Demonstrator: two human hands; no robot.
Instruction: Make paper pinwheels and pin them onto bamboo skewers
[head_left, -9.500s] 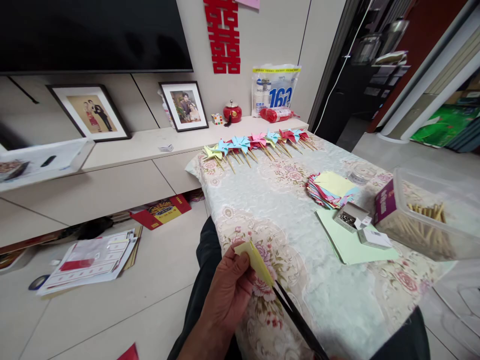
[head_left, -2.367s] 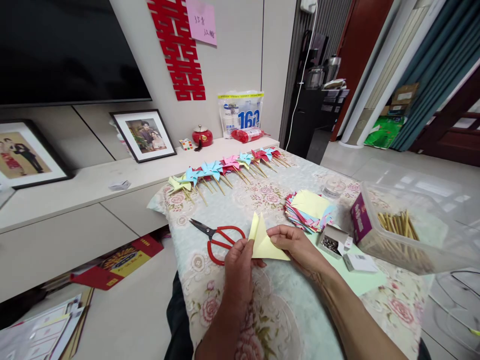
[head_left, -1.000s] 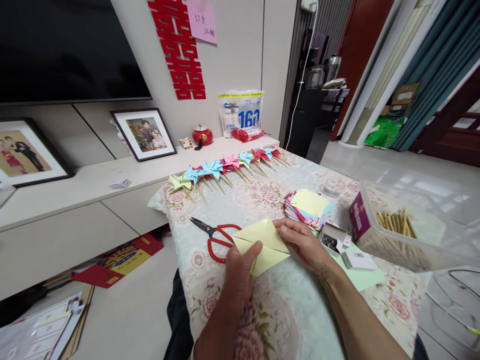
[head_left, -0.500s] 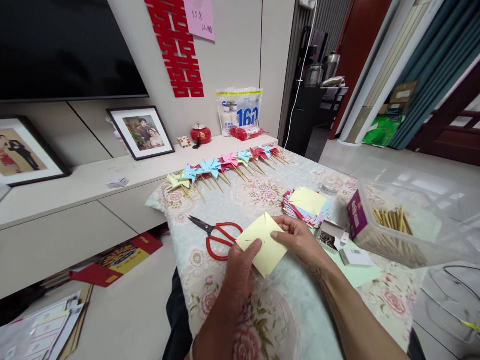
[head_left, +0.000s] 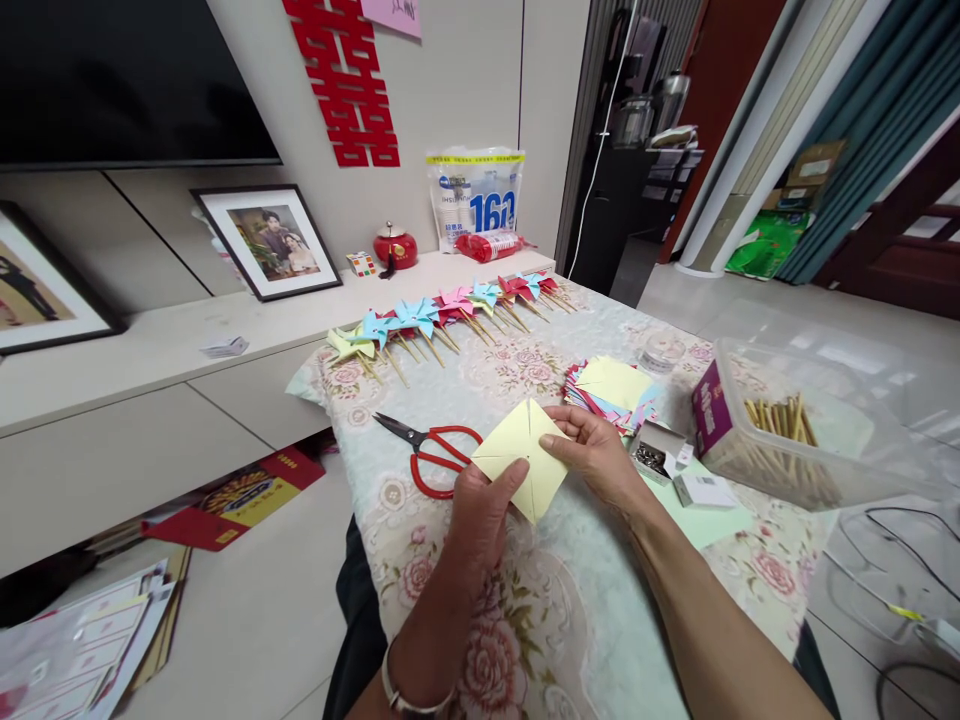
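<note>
A pale yellow paper square (head_left: 534, 470), slit from its corners toward a small dot at the middle, is held above the table between both hands. My left hand (head_left: 484, 500) pinches its lower left part, thumb on top near the dot. At the right corner my right hand (head_left: 589, 450) grips it, thumb on the face and fingers behind. Red-handled scissors (head_left: 427, 445) lie just left of my left hand, blades pointing away. Past my right hand sits a stack of coloured paper squares (head_left: 611, 385), a yellow one on top. Beside it an open small box (head_left: 656, 455) holds metal fasteners.
Several paper pinwheels (head_left: 416, 315) on sticks line the far edge of the flowered tablecloth (head_left: 517, 375). A clear plastic bin (head_left: 757, 450) of sticks stands at the right, near a small white box (head_left: 705, 491) and a roll of clear tape (head_left: 661, 352).
The view has tipped down slightly, so the background sits higher. Both hands still hold the yellow square, and its slits now face the camera more plainly.
</note>
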